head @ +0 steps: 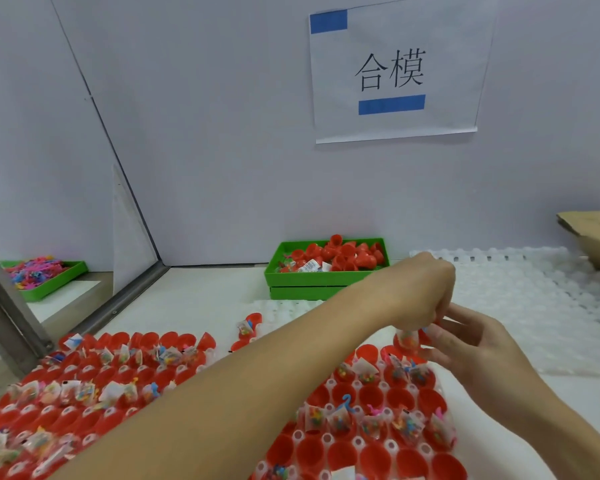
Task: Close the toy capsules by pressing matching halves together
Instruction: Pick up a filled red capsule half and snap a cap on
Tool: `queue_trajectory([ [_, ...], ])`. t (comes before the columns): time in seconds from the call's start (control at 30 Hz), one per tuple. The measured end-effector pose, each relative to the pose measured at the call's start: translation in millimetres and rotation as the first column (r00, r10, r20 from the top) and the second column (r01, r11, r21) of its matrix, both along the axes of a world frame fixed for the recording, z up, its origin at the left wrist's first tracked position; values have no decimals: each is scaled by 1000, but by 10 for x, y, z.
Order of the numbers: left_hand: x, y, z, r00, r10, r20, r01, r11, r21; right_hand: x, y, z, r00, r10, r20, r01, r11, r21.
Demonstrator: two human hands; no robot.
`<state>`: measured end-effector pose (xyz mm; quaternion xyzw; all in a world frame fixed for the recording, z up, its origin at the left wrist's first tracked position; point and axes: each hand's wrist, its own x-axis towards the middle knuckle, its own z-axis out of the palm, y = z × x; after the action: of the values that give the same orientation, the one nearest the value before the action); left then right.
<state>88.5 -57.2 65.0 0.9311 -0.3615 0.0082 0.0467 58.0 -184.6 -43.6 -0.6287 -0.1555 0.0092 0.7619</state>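
Both hands meet over one red capsule [406, 341]: my left hand [421, 292] comes in from above with fingers curled down onto its top, and my right hand [471, 344] pinches it from the right side with the fingertips. I honestly can't tell whether the halves are fully seated, since the fingers cover the seam. You can see a little clear bag of colourful bits inside it. Right below the grip is the white tray [357, 441] full of open red halves, many holding small toy packets. A second tray of them [94, 375] sits well to the left. Behind the grip there's a green bin [326, 271] of loose red halves, and an empty-looking white grid sheet [534, 306] off to the right. Up on the wall, the paper sign [394, 69] reads 合模, with blue tape strips.
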Motion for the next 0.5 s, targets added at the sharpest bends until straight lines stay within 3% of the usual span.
queue_trajectory([
  [0.1, 21, -13, -31, 999, 5, -54, -6, 999, -31, 15, -17, -15, 999, 38, -37, -36, 998, 52],
  [0.23, 49, 63, -11, 991, 33, -126, -62, 971, -232, 28, -35, -7, 997, 28, -75, -14, 984, 176],
  [0.37, -10, 208, -73, 978, 121, -173, -200, 794, -575, 14, -36, 34, 992, -47, -119, 74, 971, 229],
  [0.5, -213, 411, -331, 925, 216, -312, -374, 660, -652, -28, 4, 88, 988, -109, -113, 133, 964, 230],
])
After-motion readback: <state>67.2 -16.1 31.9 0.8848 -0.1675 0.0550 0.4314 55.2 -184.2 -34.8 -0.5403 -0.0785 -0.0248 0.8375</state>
